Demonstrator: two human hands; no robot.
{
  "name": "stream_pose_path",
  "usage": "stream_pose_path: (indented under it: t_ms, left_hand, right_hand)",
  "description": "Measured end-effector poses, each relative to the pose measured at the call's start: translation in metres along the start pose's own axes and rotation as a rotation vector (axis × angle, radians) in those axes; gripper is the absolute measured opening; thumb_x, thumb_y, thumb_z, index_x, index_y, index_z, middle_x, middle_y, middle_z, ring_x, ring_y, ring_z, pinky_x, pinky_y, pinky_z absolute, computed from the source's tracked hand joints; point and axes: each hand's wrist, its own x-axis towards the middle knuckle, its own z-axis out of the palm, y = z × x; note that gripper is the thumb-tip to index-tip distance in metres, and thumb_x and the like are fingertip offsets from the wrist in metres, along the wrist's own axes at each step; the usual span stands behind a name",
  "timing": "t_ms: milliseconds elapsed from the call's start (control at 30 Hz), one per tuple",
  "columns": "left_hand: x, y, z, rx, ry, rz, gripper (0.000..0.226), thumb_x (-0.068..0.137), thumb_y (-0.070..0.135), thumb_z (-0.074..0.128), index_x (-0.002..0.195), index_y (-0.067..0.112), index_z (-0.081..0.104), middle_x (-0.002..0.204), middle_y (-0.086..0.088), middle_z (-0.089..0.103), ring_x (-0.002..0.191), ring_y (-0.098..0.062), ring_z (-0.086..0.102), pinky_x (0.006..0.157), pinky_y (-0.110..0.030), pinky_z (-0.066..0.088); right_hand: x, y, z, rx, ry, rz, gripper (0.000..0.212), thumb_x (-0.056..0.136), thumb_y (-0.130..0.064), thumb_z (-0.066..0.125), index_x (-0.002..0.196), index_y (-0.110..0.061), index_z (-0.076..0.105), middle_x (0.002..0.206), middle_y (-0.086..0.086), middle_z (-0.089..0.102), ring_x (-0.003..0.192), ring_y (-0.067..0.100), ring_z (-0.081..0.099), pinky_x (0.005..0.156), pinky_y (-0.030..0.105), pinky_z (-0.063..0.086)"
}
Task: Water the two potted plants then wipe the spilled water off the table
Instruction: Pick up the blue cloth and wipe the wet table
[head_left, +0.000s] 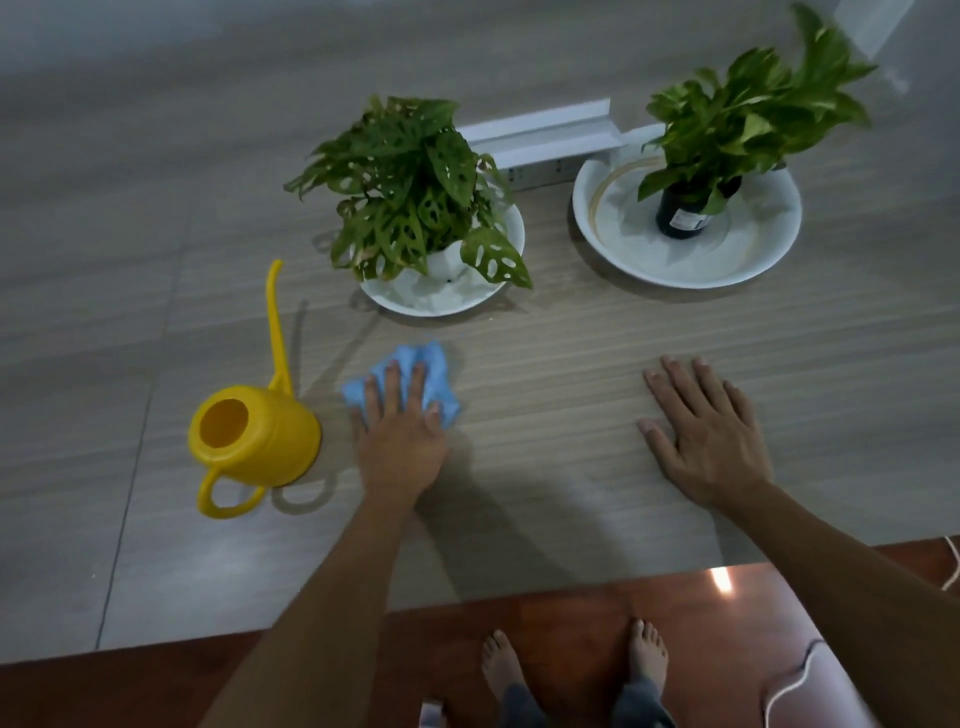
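My left hand (400, 431) lies flat on a crumpled blue cloth (436, 364), pressing it to the grey table (571, 364) in front of the left plant. That holey-leaved plant (410, 187) stands in a white pot on a white saucer (415, 304). Farther right, a second leafy plant (753, 114) in a dark pot (680, 218) stands in a wide white dish (623, 249). A yellow watering can (260, 431) with a long thin spout stands left of my left hand. My right hand (706, 431) rests palm down on the table, fingers spread, holding nothing.
A white power strip (540, 171) and a white angled rail (535, 130) lie behind the plants. The table's near edge runs above a reddish wooden floor (571, 613), where my bare feet (571, 660) stand. A white cable (795, 675) trails at bottom right.
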Motion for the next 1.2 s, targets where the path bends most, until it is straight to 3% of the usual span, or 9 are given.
stream_pose_path:
  t_ms: [133, 233, 333, 467, 600, 800, 933, 1067, 1200]
  left_hand:
    - [-0.085, 0.008, -0.014, -0.004, -0.013, -0.011, 0.058, 0.098, 0.042, 0.032, 0.154, 0.029, 0.024, 0.162, -0.008, 0.027, 0.148, -0.039, 0.021, 0.112, -0.061, 0.022]
    - [-0.122, 0.081, -0.007, -0.111, -0.064, 0.249, 0.059, 0.096, 0.042, 0.038, 0.153, 0.035, 0.025, 0.164, -0.001, 0.018, 0.151, -0.034, 0.012, 0.115, -0.061, 0.016]
    - [-0.082, 0.111, 0.003, -0.116, -0.079, 0.376, 0.057, 0.096, 0.043, 0.039, 0.152, 0.036, 0.029, 0.163, -0.001, 0.021, 0.152, -0.031, 0.011, 0.115, -0.061, 0.017]
    - [-0.024, 0.048, 0.006, 0.007, -0.033, 0.127, 0.056, 0.097, 0.043, 0.034, 0.152, 0.033, 0.029, 0.160, -0.004, 0.031, 0.148, -0.033, 0.024, 0.114, -0.060, 0.023]
    - [-0.073, 0.028, -0.011, -0.003, -0.018, -0.014, 0.057, 0.097, 0.043, 0.031, 0.152, 0.030, 0.030, 0.159, -0.008, 0.033, 0.146, -0.038, 0.026, 0.112, -0.061, 0.021]
    - [-0.101, 0.153, 0.004, -0.141, -0.115, 0.346, 0.057, 0.097, 0.044, 0.036, 0.152, 0.038, 0.027, 0.164, 0.001, 0.020, 0.151, -0.032, 0.011, 0.115, -0.061, 0.016]
    - [-0.042, 0.131, 0.014, -0.021, -0.051, 0.200, 0.056, 0.096, 0.042, 0.035, 0.151, 0.032, 0.032, 0.161, -0.001, 0.027, 0.148, -0.033, 0.025, 0.113, -0.061, 0.023]
    - [-0.071, 0.123, 0.001, -0.007, -0.059, 0.068, 0.057, 0.096, 0.042, 0.032, 0.152, 0.031, 0.031, 0.159, -0.007, 0.033, 0.146, -0.038, 0.028, 0.112, -0.062, 0.022]
    - [-0.123, 0.194, 0.006, -0.100, -0.090, 0.221, 0.056, 0.095, 0.043, 0.040, 0.150, 0.035, 0.033, 0.161, -0.003, 0.027, 0.148, -0.036, 0.023, 0.113, -0.062, 0.020]
  right_hand:
    - [0.000, -0.001, -0.001, 0.004, -0.011, 0.008, 0.064, 0.093, -0.057, 0.032, 0.151, -0.030, 0.029, 0.160, -0.005, 0.025, 0.148, 0.024, 0.017, 0.115, 0.048, 0.022]
    - [0.001, -0.001, -0.003, 0.000, -0.024, 0.007, 0.065, 0.092, -0.057, 0.031, 0.151, -0.030, 0.029, 0.160, -0.004, 0.025, 0.148, 0.024, 0.018, 0.114, 0.049, 0.023]
    - [-0.001, -0.001, -0.002, 0.001, -0.020, 0.012, 0.065, 0.092, -0.057, 0.031, 0.151, -0.029, 0.031, 0.160, -0.003, 0.027, 0.147, 0.025, 0.020, 0.113, 0.049, 0.025]
    - [0.001, 0.002, -0.001, 0.012, -0.042, 0.005, 0.065, 0.093, -0.058, 0.032, 0.152, -0.031, 0.028, 0.161, -0.005, 0.024, 0.148, 0.025, 0.017, 0.114, 0.051, 0.024]
    - [0.002, 0.002, 0.000, 0.011, -0.061, 0.016, 0.065, 0.093, -0.059, 0.031, 0.152, -0.031, 0.027, 0.161, -0.006, 0.022, 0.149, 0.024, 0.015, 0.115, 0.050, 0.022]
    - [0.001, 0.006, -0.001, 0.022, -0.082, 0.005, 0.065, 0.093, -0.058, 0.031, 0.151, -0.029, 0.030, 0.161, -0.004, 0.023, 0.148, 0.025, 0.018, 0.114, 0.050, 0.024]
    - [0.001, 0.020, -0.007, 0.093, -0.055, -0.014, 0.065, 0.094, -0.061, 0.030, 0.151, -0.032, 0.027, 0.162, -0.006, 0.018, 0.150, 0.023, 0.010, 0.116, 0.047, 0.018]
    - [0.006, 0.074, -0.025, 0.097, -0.028, 0.079, 0.065, 0.095, -0.062, 0.027, 0.153, -0.035, 0.020, 0.164, -0.007, 0.007, 0.150, 0.020, -0.003, 0.119, 0.047, 0.008]
    - [0.009, 0.140, -0.028, 0.046, -0.036, 0.190, 0.064, 0.095, -0.061, 0.024, 0.153, -0.035, 0.020, 0.163, -0.006, 0.010, 0.150, 0.022, 0.000, 0.118, 0.050, 0.011]
